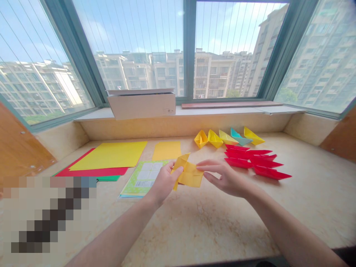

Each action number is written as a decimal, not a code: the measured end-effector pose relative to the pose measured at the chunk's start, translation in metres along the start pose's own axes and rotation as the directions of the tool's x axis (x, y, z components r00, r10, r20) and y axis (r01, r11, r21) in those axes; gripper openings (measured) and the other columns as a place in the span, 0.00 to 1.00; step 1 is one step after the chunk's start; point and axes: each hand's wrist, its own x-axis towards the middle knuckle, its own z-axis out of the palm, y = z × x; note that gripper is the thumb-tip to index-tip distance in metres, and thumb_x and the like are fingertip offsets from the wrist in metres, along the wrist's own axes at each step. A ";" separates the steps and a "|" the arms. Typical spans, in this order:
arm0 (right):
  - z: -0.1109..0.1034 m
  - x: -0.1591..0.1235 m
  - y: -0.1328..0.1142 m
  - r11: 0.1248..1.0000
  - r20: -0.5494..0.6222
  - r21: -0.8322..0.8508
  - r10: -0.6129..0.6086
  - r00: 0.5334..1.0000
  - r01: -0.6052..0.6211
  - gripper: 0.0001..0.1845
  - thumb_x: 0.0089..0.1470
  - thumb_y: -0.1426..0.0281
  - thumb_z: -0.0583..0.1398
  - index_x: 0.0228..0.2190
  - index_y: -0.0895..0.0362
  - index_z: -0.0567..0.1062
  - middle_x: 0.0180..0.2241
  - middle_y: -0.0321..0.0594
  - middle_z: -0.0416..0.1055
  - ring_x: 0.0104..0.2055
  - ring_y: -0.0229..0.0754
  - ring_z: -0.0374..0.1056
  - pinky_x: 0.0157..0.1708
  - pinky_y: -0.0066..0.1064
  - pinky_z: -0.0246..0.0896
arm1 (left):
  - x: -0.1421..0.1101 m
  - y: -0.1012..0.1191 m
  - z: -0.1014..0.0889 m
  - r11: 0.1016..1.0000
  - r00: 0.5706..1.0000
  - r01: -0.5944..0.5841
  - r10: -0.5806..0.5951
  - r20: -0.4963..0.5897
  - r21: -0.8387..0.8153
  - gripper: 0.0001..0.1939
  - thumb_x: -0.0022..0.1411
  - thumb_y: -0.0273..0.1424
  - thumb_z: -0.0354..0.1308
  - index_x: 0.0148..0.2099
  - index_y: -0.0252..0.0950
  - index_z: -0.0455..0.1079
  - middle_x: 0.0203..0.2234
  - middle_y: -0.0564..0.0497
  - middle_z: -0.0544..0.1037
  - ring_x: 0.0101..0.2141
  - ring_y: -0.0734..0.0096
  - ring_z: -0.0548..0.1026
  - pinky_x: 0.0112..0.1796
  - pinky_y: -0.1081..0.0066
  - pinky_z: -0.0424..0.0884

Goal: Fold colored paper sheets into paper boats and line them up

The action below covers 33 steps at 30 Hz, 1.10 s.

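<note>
A partly folded yellow-orange paper [191, 176] is held up above the counter, with creases and a pointed flap rising at its upper left. My left hand [165, 180] grips its left side, thumb lying on the front. At the paper's right edge, my right hand [226, 178] has its fingers stretched out and the thumb apart below them. Those fingertips reach over the edge and seem to touch the paper. Below and left of it lies a green-and-white packet of paper [141, 180], and a flat yellow-orange sheet [167, 150] is behind.
Red folded paper boats [256, 159] sit in rows at right. Yellow and blue paper boats [215, 138] line up behind them. Large yellow sheets [111, 155] overlap red and green ones at left. A white box [141, 105] stands on the window ledge. The lower left is pixelated.
</note>
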 end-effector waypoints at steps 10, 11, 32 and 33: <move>0.003 0.002 -0.001 0.997 -0.010 0.028 -0.076 0.997 0.076 0.12 0.62 0.69 0.57 0.43 0.49 0.80 0.49 0.41 0.75 0.50 0.45 0.71 0.50 0.39 0.67 | -0.004 0.004 0.002 0.990 0.999 -0.014 0.020 -0.043 0.139 0.17 0.58 0.38 0.64 0.46 0.33 0.74 0.38 0.47 0.81 0.38 0.64 0.79 0.38 0.70 0.74; 0.003 0.002 -0.001 0.997 -0.030 0.044 -0.068 0.997 0.069 0.11 0.62 0.69 0.58 0.42 0.49 0.80 0.48 0.41 0.76 0.49 0.45 0.71 0.49 0.39 0.68 | -0.004 0.004 0.002 0.990 0.999 -0.023 0.028 -0.034 0.138 0.17 0.58 0.38 0.64 0.46 0.33 0.74 0.39 0.47 0.81 0.38 0.64 0.79 0.38 0.70 0.73; 0.009 0.008 0.003 0.752 0.049 0.552 0.403 0.914 -0.361 0.14 0.56 0.60 0.61 0.35 0.57 0.82 0.36 0.44 0.80 0.42 0.47 0.74 0.44 0.41 0.69 | -0.008 -0.001 0.005 0.934 0.994 -0.107 0.103 0.032 0.340 0.12 0.58 0.37 0.62 0.41 0.34 0.72 0.32 0.48 0.80 0.34 0.63 0.78 0.34 0.69 0.72; 0.012 0.008 0.003 0.812 -0.036 0.492 0.379 0.925 -0.313 0.14 0.57 0.61 0.60 0.35 0.57 0.81 0.36 0.44 0.79 0.41 0.47 0.74 0.43 0.41 0.69 | -0.009 -0.002 0.005 0.936 0.994 -0.107 0.099 0.043 0.335 0.14 0.58 0.38 0.62 0.42 0.34 0.72 0.33 0.48 0.80 0.34 0.63 0.78 0.34 0.69 0.72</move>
